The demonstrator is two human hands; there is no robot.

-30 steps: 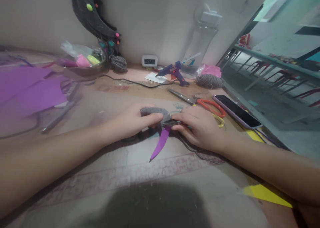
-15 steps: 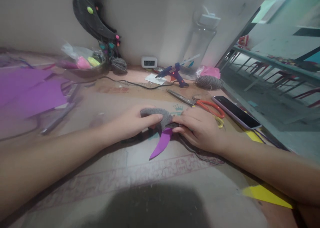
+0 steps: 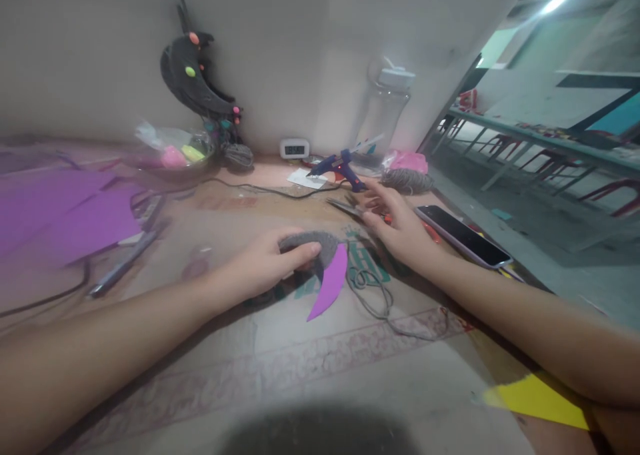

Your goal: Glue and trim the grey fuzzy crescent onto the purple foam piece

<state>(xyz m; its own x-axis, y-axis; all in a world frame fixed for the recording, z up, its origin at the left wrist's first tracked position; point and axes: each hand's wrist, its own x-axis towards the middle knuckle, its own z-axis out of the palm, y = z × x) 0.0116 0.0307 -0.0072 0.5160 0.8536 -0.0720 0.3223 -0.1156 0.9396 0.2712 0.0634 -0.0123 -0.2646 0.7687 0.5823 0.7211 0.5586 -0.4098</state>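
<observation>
My left hand (image 3: 280, 262) pinches a purple foam crescent (image 3: 331, 285) partly wrapped in grey yarn (image 3: 316, 243); its bare purple tip points down toward me. A loose length of grey yarn (image 3: 385, 305) lies curled on the table to the right of the crescent. My right hand (image 3: 397, 225) is stretched out over the orange-handled scissors (image 3: 345, 206), fingers apart, just short of the glue gun (image 3: 343, 168). The hand hides most of the scissors' handles, and I see nothing held in it.
A phone (image 3: 465, 235) lies right of my right hand. Behind stand a small digital clock (image 3: 295, 149), a clear bottle (image 3: 383, 112) and a ball of grey yarn (image 3: 407, 180). Purple sheets (image 3: 75, 208) lie left. A decorated black crescent (image 3: 187, 75) stands against the wall.
My right hand has left the yarn-wrapped crescent and moved up and away toward the glue gun, its fingers opening. My left hand keeps its hold. The camera view has tilted upward slightly.
</observation>
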